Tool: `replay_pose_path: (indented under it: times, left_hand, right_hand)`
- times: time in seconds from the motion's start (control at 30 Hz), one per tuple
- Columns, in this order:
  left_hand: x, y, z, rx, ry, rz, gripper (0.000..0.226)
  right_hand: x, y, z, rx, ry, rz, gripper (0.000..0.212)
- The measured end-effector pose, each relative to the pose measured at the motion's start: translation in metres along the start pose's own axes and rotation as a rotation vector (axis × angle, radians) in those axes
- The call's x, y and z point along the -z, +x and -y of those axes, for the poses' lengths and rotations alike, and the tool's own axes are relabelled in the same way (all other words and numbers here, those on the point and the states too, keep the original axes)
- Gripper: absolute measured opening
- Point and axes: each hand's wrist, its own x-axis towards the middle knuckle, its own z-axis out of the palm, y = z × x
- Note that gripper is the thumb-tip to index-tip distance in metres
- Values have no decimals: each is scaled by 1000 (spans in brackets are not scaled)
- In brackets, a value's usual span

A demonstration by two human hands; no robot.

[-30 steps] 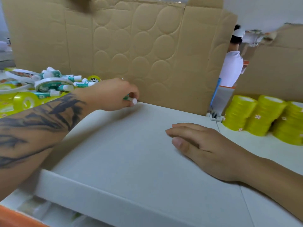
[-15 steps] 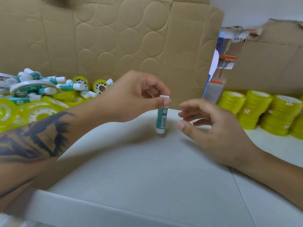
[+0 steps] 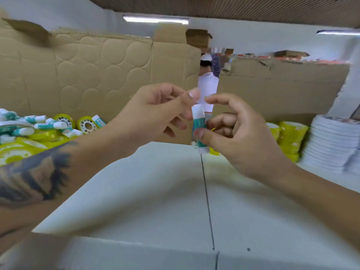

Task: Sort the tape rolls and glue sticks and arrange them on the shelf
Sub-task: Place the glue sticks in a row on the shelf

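Lifted off the shelf since half a second before, the glue stick was now in mid-air between both hands.

It stood upright above the seam of the white shelf, toward its back edge. The right hand pinched its teal body, thumb in front and fingers curled behind; the left hand pinched beside the white cap, though blur hid the exact contact. This looked like a hand-over in the sorting step; next it would need standing on the shelf, apart from the stacked tape rolls at the right.
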Motion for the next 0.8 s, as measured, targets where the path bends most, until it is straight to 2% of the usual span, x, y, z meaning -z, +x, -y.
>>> replay_pose_path:
  times: [0.13, 0.27, 0.37, 0.5, 0.7, 0.8]
  left_hand:
    - [-71, 0, -8, 13, 108, 49, 47]
    - [-160, 1, -11, -63, 417, 193, 59]
    - [-232, 1, -19, -123, 641, 264, 55]
    - [-325, 11, -34, -135, 730, 357, 48]
    - [-461, 37, -50, -58, 850, 524, 53]
    - [-523, 57, -48, -73, 896, 583, 59]
  right_hand:
    - [76, -39, -7, 29, -52, -89, 52]
    - [169, -79, -24, -8, -128, -128, 45]
    - [239, -102, -35, -7, -192, -171, 37]
    - [332, -131, -57, -39, -301, -261, 31]
    - [465, -161, -92, -78, -494, -334, 22]
    - [523, -162, -115, -111, -652, -367, 16]
